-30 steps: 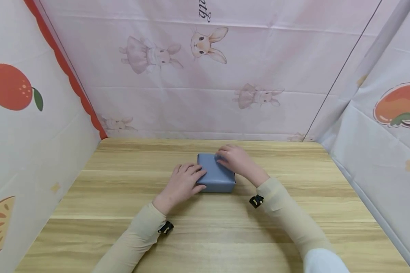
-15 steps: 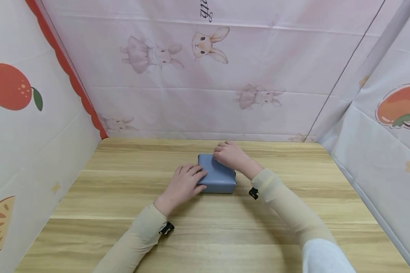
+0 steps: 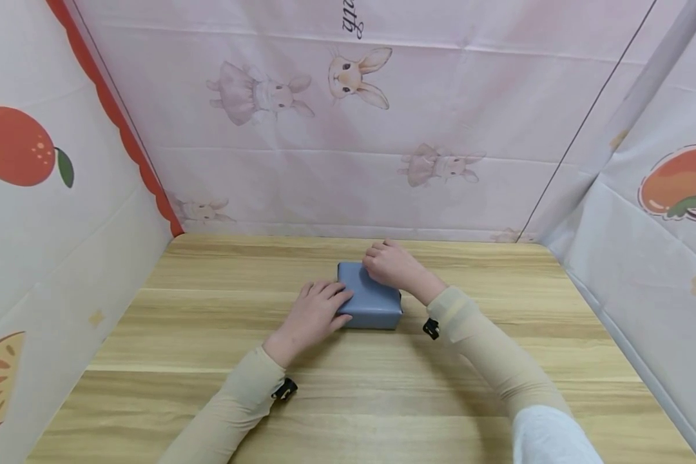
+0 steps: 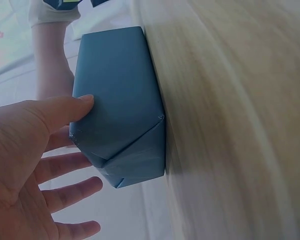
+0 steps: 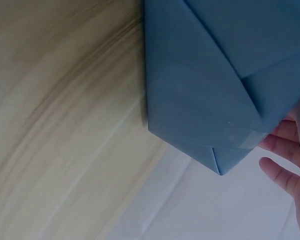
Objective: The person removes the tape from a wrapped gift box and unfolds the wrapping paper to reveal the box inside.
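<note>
A box wrapped in blue paper (image 3: pixel 368 303) lies on the wooden table. My left hand (image 3: pixel 313 312) rests along its left side, fingers spread and fairly straight over the top edge. In the left wrist view the thumb (image 4: pixel 82 106) touches the near side, and folded paper shows at the end of the box. My right hand (image 3: pixel 394 264) is at the far right part of the top, with bent fingers. The right wrist view shows folded flaps and a clear shiny patch, seemingly tape (image 5: pixel 242 135), by the fingers (image 5: pixel 282 147). The right thumb and fingertips are mostly hidden.
The wooden table (image 3: pixel 348 399) extends around the box. A pink printed cloth (image 3: pixel 301 187) hangs behind its far edge. White cloths with fruit prints stand at the left (image 3: pixel 64 258) and right (image 3: pixel 632 258). Both wrists carry small black cameras.
My right hand has shifted slightly away and left over the top of the box, and its thumb has gone out of sight. The left hand and the box have hardly moved.
</note>
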`<state>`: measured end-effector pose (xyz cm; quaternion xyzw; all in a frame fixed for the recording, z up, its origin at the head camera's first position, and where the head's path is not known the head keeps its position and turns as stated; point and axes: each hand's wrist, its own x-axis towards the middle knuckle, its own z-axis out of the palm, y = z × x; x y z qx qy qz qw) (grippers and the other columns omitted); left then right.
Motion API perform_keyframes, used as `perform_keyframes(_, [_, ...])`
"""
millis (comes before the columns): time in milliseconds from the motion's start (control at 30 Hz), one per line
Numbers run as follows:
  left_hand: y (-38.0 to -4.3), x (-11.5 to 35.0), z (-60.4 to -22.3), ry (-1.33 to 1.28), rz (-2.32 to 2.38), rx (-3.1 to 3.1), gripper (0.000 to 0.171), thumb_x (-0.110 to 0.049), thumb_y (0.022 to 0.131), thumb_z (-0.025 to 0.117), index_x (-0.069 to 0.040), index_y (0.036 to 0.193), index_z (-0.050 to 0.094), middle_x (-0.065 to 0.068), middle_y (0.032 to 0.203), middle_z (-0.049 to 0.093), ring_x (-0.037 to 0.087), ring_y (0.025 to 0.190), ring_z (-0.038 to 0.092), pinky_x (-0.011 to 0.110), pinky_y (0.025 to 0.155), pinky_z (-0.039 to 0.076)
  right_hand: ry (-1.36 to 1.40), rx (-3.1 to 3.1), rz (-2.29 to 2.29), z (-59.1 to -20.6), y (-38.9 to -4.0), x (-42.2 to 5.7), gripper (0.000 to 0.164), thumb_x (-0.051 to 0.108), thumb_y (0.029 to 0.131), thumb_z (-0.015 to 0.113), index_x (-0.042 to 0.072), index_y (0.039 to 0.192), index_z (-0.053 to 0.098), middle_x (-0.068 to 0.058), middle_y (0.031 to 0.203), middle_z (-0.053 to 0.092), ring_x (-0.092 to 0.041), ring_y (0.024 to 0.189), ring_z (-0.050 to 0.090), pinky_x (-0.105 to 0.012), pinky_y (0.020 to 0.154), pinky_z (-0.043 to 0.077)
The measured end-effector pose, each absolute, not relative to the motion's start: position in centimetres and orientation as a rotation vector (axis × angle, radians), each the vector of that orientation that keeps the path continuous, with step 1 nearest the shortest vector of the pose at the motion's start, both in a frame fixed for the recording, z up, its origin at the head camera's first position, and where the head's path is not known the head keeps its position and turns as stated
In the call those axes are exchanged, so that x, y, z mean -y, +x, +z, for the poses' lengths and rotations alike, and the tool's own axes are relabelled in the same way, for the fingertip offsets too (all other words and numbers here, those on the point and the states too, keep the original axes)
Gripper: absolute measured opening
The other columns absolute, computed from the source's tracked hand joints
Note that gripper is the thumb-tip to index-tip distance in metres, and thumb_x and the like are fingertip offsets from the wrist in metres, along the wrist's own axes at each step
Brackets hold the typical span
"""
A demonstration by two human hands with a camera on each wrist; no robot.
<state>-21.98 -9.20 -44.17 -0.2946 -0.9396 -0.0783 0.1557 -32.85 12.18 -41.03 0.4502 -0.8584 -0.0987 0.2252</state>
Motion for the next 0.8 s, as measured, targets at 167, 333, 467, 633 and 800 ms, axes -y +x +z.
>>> perform_keyframes(167, [-22.0, 9.2, -44.3, -0.848, -0.228, 2.674, 0.045, -0.039, 0.093, 0.064, -0.015, 0.131, 0.062, 0.009, 0.136, 0.059, 0.029, 0.125, 0.054, 0.059, 0.103, 0.041, 1.247, 2.389, -0.201, -41.2, -33.6, -12.2, 0.01, 0.016, 0.093, 0.062, 0.012, 0.086, 0.068, -0.002, 0.084, 0.068, -0.02, 0.081, 0.065, -0.036, 0.075, 0.051])
perform_keyframes(333, [-22.1, 9.2, -44.4, -0.856, -0.24, 2.663, 0.045, -0.038, 0.093, 0.065, -0.014, 0.13, 0.062, 0.01, 0.135, 0.059, 0.031, 0.124, 0.055, 0.059, 0.102, 0.042, 1.21, 2.409, -0.118, -41.1, -34.6, -12.2, 0.008, 0.014, 0.092, 0.064, 0.01, 0.086, 0.068, -0.003, 0.084, 0.068, -0.021, 0.079, 0.064, -0.038, 0.076, 0.052])
perform_keyframes(467, [-22.2, 9.2, -44.4, -0.857, -0.247, 2.67, 0.045, -0.037, 0.093, 0.065, -0.014, 0.131, 0.062, 0.011, 0.135, 0.059, 0.031, 0.124, 0.055, 0.058, 0.102, 0.042, 1.187, 2.433, -0.07, -40.9, -35.1, -12.0, 0.009, 0.013, 0.093, 0.063, 0.009, 0.088, 0.069, -0.004, 0.086, 0.069, -0.022, 0.08, 0.066, -0.042, 0.081, 0.055])
perform_keyframes(633, [-22.1, 9.2, -44.4, -0.854, -0.241, 2.671, 0.045, -0.038, 0.093, 0.065, -0.014, 0.131, 0.062, 0.011, 0.135, 0.059, 0.031, 0.124, 0.055, 0.058, 0.101, 0.042, 1.161, 2.481, -0.021, -40.9, -35.4, -12.0, 0.013, 0.012, 0.095, 0.059, 0.008, 0.088, 0.069, -0.006, 0.087, 0.069, -0.023, 0.082, 0.066, -0.044, 0.086, 0.054])
perform_keyframes(800, [-22.0, 9.2, -44.4, -0.846, -0.233, 2.677, 0.045, -0.039, 0.093, 0.064, -0.015, 0.132, 0.062, 0.01, 0.137, 0.059, 0.031, 0.124, 0.055, 0.057, 0.102, 0.042, 1.141, 2.546, 0.047, -41.3, -35.8, -12.0, 0.015, 0.011, 0.095, 0.059, 0.008, 0.083, 0.067, -0.006, 0.08, 0.066, -0.022, 0.075, 0.062, -0.043, 0.077, 0.053])
